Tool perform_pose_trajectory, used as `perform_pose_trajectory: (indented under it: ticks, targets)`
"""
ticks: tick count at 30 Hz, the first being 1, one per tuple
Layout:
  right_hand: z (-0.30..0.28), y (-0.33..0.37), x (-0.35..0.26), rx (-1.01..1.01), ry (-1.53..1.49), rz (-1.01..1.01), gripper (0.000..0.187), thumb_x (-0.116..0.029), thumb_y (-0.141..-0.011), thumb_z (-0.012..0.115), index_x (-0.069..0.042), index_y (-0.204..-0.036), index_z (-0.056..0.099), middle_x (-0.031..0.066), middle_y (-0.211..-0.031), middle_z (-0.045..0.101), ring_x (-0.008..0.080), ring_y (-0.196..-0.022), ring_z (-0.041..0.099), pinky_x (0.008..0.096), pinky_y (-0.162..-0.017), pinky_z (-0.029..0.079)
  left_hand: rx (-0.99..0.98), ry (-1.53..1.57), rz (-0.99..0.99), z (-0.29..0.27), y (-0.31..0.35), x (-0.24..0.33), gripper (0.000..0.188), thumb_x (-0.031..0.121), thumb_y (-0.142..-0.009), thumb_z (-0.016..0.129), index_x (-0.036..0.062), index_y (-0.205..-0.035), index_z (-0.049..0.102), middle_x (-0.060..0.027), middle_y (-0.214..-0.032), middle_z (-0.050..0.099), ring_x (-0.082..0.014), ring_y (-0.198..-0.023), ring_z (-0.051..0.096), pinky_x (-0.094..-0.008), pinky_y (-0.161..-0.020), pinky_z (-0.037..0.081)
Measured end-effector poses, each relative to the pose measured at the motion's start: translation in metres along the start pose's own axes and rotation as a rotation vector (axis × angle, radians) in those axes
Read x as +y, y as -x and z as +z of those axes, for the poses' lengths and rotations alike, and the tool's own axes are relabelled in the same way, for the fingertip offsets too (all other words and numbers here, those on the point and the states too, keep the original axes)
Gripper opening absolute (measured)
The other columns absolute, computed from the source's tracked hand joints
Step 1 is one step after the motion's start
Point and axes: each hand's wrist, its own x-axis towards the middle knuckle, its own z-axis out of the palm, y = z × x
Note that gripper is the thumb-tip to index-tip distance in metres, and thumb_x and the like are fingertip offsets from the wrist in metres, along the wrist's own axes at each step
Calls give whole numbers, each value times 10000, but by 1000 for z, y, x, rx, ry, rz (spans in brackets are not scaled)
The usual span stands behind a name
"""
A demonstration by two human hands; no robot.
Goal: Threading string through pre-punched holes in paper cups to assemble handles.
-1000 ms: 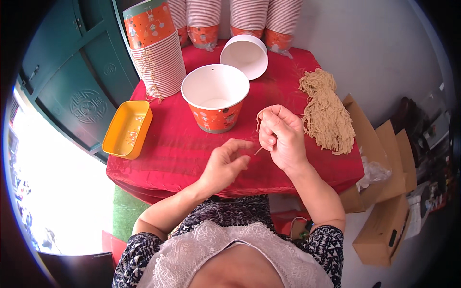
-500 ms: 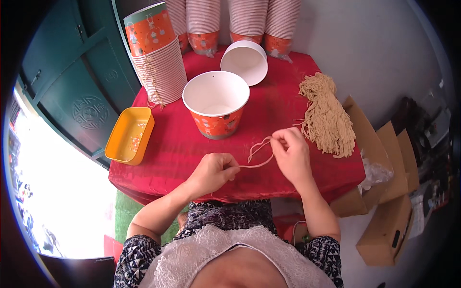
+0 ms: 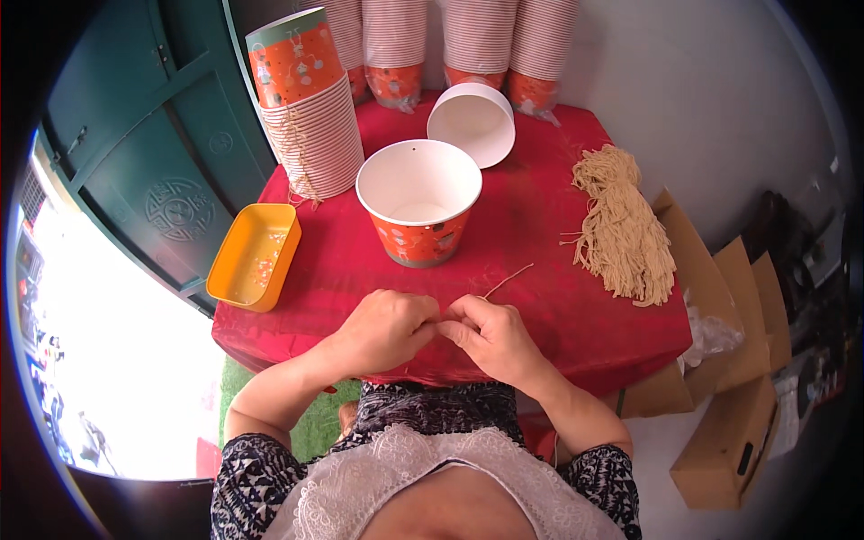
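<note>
My left hand (image 3: 389, 331) and my right hand (image 3: 493, 338) meet at the near side of the table, fingertips pinched together. Between them they hold a thin beige string (image 3: 509, 281); its loose end sticks out past my right fingers, and the rest is hidden by the fingers. Just beyond my hands an orange paper bucket (image 3: 419, 236) with a white inside stands upright, a small dark hole near its far rim. A bundle of beige strings (image 3: 625, 225) lies at the right of the table.
A yellow tray (image 3: 290, 236) with small bits inside sits at the left. Behind it rises a tall stack of buckets (image 3: 317, 135). Another white-lined bucket (image 3: 473, 128) lies tipped on its side. Wrapped bucket stacks (image 3: 479, 40) line the wall; cardboard boxes (image 3: 722, 441) stand on the right.
My hands have come together, the right moving left and nearer to me. The string that stretched in a loop between them is now mostly hidden in the fingers. The view has shifted slightly.
</note>
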Motion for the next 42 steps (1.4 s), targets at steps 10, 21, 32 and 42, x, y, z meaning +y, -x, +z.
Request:
perform_pose_trajectory:
  ticks: [10, 21, 32, 42]
  targets:
    - [1, -6, 3, 133, -118, 41, 74, -15, -901, 645, 3, -842, 604, -55, -621, 525, 0, -563, 433, 211, -474, 335, 288, 124, -112, -24, -5, -15, 48, 37, -810, 656, -4, -811, 631, -164, -713, 629, -327, -687, 656, -379, -609, 509]
    - [1, -20, 11, 306, -232, 19, 143, -17, -923, 613, -15, -785, 578, -70, -628, 520, -19, -565, 431, 185, -476, 327, 439, -443, 9, -42, -34, -50, 187, 70, -839, 639, 41, -1023, 637, -127, -1022, 615, -318, -864, 649, -413, -682, 534]
    - [0, -38, 22, 379, -254, 24, 191, 13, -896, 610, -12, -724, 532, -56, -567, 495, -10, -529, 418, 209, -441, 308, 441, -264, 16, -42, -29, -12, 195, 27, -838, 670, 4, -1030, 652, -115, -974, 666, -239, -684, 655, -326, -607, 511]
    - [4, -52, 22, 363, -290, 19, 190, 7, -893, 619, -4, -722, 537, -51, -560, 506, -9, -523, 429, 217, -437, 320, 558, -161, -27, -54, -29, -17, 145, 37, -849, 659, 4, -991, 659, -120, -969, 659, -271, -659, 656, -347, -601, 519]
